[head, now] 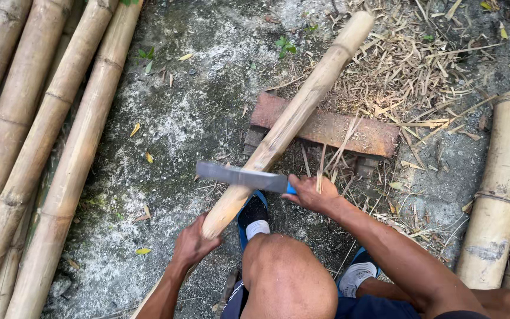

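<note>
My left hand (193, 242) grips the near end of a pale bamboo pole (293, 118) that slants up to the right and rests on a rusty flat block (373, 134). My right hand (313, 194) holds a machete by its blue handle. Its grey blade (237, 175) lies across the pole, pointing left, touching the pole just above my left hand. My bent knee (284, 277) and two feet in blue sandals and white socks sit below the pole.
Several thick bamboo poles (42, 147) lie side by side along the left. Two more bamboo sections (500, 189) lie at the right edge. Dry bamboo shavings (408, 65) litter the mossy concrete ground behind the block.
</note>
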